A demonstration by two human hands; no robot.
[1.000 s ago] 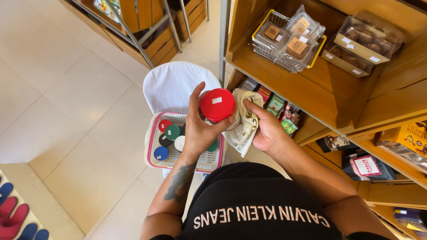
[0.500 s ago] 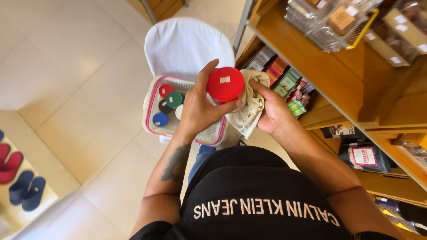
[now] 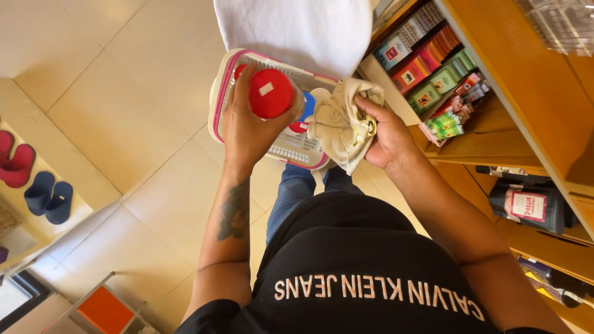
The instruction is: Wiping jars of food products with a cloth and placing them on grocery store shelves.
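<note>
Above the pale tiled floor (image 3: pixel 105 93) beside wooden shelves (image 3: pixel 495 80) of colourful packets (image 3: pixel 433 68), a pink-rimmed basket (image 3: pixel 218 93) sits under the left hand (image 3: pixel 247 130) gripping a red-lidded jar (image 3: pixel 270 93), right hand (image 3: pixel 387 133) fingers clutching a beige cloth (image 3: pixel 337 120).

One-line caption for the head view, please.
Left hand grips a red-lidded container over a basket; right hand holds a beige cloth.

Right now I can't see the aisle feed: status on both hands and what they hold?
Left hand gripping red-lidded jar. Right hand bunching beige cloth beside it. Basket of jars directly below; nothing between.
</note>
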